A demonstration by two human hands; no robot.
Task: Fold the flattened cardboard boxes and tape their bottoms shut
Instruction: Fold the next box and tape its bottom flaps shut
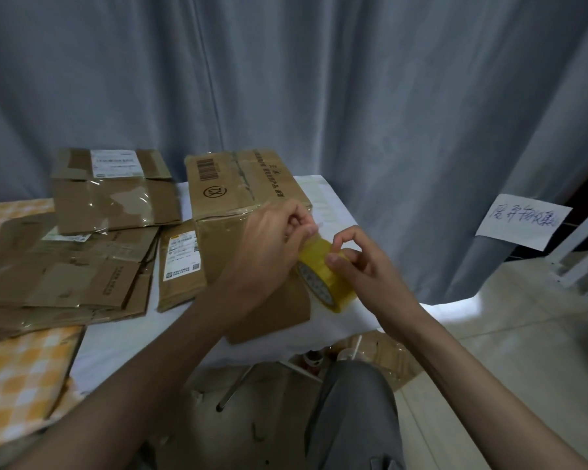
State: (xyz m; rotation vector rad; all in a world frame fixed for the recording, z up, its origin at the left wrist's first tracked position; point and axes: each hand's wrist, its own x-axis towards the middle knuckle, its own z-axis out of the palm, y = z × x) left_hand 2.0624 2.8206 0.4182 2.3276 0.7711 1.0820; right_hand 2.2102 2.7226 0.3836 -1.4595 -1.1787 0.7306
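Note:
An assembled cardboard box (238, 184) stands on the white table (123, 337), its taped seam facing up. In front of it I hold a yellow tape roll (323, 279). My right hand (364, 266) grips the roll with thumb and fingers curled over it. My left hand (272, 242) pinches the loose tape end at the roll's top, close to the box's near right corner. A stack of flattened cardboard boxes (65, 273) lies at the left, and another folded box (112, 195) sits on top at the back.
A small flat box with a label (180, 266) leans beside the assembled box. An orange checkered cloth (17, 378) covers the near left. Grey curtains hang behind. A handwritten paper sign (523, 220) is at the right. My knee (353, 412) and a box on the floor (384, 354) lie below.

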